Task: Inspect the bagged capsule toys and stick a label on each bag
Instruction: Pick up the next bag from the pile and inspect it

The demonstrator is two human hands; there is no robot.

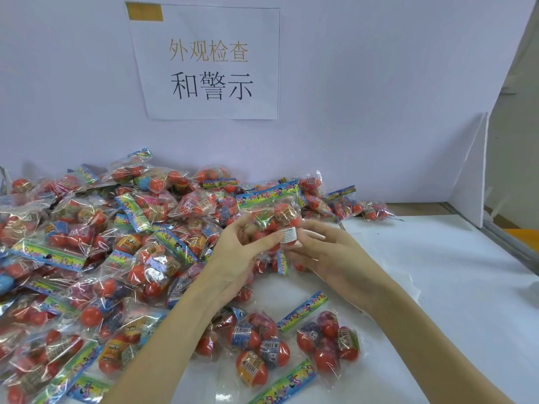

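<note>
— Clear plastic, a bag of red capsule toys (pixel 272 217), held up above the white table (pixel 455 287), in front of the heap. Which hand has it?

— Both. The left hand (pixel 242 249) grips it from the left side, thumb laid across the front, fingers curled behind. The right hand (pixel 320 246) comes in from the right, its fingers bent toward the lower part of the bag.

— And the label?

— A small white warning label (pixel 288 235) sits on the front of the bag, low down, between the left thumb tip and the right fingertips. The right hand pinches or presses at its edge; I cannot tell whether the sticker is fully flat on the plastic.

— Where are the rest?

— A big pile of bagged capsules (pixel 87 243) covers the left half of the table, back to the wall. Two bags lie apart nearer the person: one (pixel 256 348) below the wrists, another (pixel 326 336) just right of it, both with rainbow header cards.

— Anything on the wall?

— A paper sign (pixel 210 62) with printed Chinese characters, taped at one corner with yellow tape.
</note>
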